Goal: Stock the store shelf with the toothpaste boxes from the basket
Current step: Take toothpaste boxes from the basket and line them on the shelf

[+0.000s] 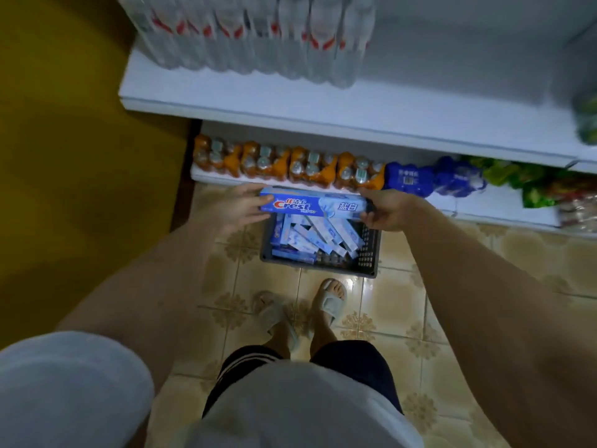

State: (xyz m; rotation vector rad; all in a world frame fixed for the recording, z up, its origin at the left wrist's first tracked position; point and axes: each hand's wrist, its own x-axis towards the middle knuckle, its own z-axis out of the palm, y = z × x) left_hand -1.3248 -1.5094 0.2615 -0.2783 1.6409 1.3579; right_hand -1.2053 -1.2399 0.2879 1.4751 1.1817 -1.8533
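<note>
A blue Crest toothpaste box hangs level above the dark plastic basket on the floor. My left hand grips its left end and my right hand grips its right end. Inside the basket lie several more blue toothpaste boxes, piled loosely at angles. The white store shelf runs across the top of the view, with bare white surface on its right half.
Clear water bottles with red labels fill the shelf's left part. On the low shelf stand orange drink packs, blue bottle packs and green packets. A yellow wall is at left. My sandalled feet stand on tiled floor behind the basket.
</note>
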